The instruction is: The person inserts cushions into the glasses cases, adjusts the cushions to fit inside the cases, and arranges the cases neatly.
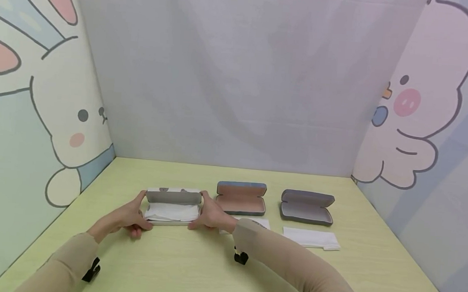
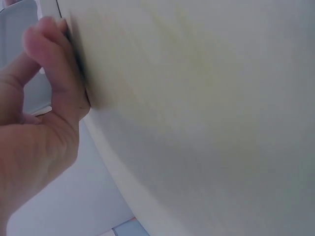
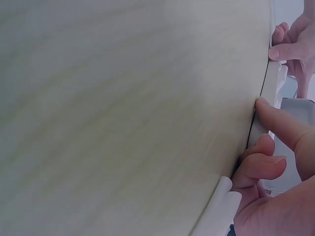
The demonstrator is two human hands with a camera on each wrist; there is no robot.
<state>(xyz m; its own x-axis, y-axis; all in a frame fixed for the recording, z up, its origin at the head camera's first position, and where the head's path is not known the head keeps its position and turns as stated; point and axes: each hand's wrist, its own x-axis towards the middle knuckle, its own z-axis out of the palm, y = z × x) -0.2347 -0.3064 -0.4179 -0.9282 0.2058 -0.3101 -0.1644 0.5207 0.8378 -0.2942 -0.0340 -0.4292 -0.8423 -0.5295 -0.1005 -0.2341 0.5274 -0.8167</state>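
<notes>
An open glasses case (image 1: 174, 198) with a pale patterned outside and a grey lining stands at the left of the table. Folded white cloth (image 1: 173, 211) lies in its lower half. My left hand (image 1: 126, 215) grips the case's left end, thumb low at the front corner and a finger up at the lid. At the opposite end my right hand (image 1: 214, 214) holds it in the same way, with its thumb at the front edge. In the right wrist view, both the right hand (image 3: 278, 191) and the left hand (image 3: 299, 42) touch the case's front side.
To the right stand two more open glasses cases, a blue one with a pinkish lining (image 1: 240, 204) and a dark grey one (image 1: 306, 213). A white cloth (image 1: 311, 238) lies before the grey case; another (image 1: 262, 222), partly behind my right arm, lies before the blue one.
</notes>
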